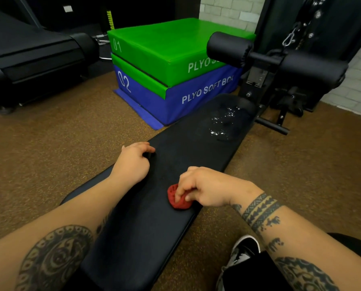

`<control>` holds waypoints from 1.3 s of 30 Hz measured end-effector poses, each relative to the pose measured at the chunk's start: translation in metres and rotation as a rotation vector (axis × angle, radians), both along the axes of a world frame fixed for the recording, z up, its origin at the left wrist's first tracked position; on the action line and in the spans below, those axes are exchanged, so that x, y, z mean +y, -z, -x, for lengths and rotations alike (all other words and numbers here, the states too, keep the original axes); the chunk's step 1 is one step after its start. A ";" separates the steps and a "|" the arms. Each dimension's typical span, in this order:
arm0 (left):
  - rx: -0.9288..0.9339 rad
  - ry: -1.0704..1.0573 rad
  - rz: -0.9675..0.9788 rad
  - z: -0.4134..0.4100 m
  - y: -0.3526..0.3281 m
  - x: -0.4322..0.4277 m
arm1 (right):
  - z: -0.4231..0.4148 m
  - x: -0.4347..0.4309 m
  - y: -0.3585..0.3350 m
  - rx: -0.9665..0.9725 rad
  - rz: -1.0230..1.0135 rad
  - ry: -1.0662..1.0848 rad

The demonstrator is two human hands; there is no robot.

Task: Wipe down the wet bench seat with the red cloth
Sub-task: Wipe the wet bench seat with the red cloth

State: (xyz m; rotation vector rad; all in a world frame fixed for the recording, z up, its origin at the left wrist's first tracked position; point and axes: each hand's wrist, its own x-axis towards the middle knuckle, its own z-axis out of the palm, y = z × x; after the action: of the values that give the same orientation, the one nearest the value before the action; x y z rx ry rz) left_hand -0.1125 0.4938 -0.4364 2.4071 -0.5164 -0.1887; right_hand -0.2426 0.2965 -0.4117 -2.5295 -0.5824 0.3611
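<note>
At far left we see a black treadmill (28,55) on the brown speckled floor (49,154), well away from any fingers. The left hand (133,162) rests on the left edge of the long black padded surface (137,238), its fingers (149,149) curled over that edge and gripping it. Far beyond those fingers we find a green plyo box (164,45) stacked on a blue plyo box (185,95). To the right of the left fingers and nearer to us lies the red cloth (178,201), bunched into a small wad on the surface near its right edge. The right hand (209,190) comes in from the right, its fingers (181,192) curled down onto the cloth and pinching it against the padding. Ahead of these fingers and well apart from them, we see a glistening puddle of water (223,122) at the surface's far end. Past it stand black foam roller pads (227,49). Below the right forearm, a black-and-white shoe (242,253) sits on the floor.
</note>
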 end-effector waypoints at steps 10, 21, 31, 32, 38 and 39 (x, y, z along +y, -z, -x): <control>0.080 0.210 0.243 0.027 -0.018 -0.070 | 0.024 -0.068 -0.032 0.048 -0.256 0.509; 0.830 0.208 0.802 0.050 -0.055 -0.164 | 0.004 -0.104 -0.054 0.036 -0.960 1.127; 0.676 0.147 0.804 0.038 -0.054 -0.216 | -0.003 -0.143 -0.070 0.214 -0.762 1.145; 0.683 0.133 0.795 0.037 -0.052 -0.218 | -0.005 -0.146 -0.071 0.169 -0.764 1.170; 0.764 0.181 0.690 0.044 -0.051 -0.221 | -0.003 -0.170 -0.080 0.039 -0.907 1.267; 0.724 0.251 0.625 0.045 -0.052 -0.220 | 0.000 -0.173 -0.083 0.043 -0.910 1.269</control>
State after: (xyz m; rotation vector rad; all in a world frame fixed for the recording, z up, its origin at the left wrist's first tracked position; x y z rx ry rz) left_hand -0.1578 0.2742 -0.3847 1.5190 -0.4393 -0.8343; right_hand -0.2423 0.1231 -0.3290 -1.5405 0.7543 -0.2799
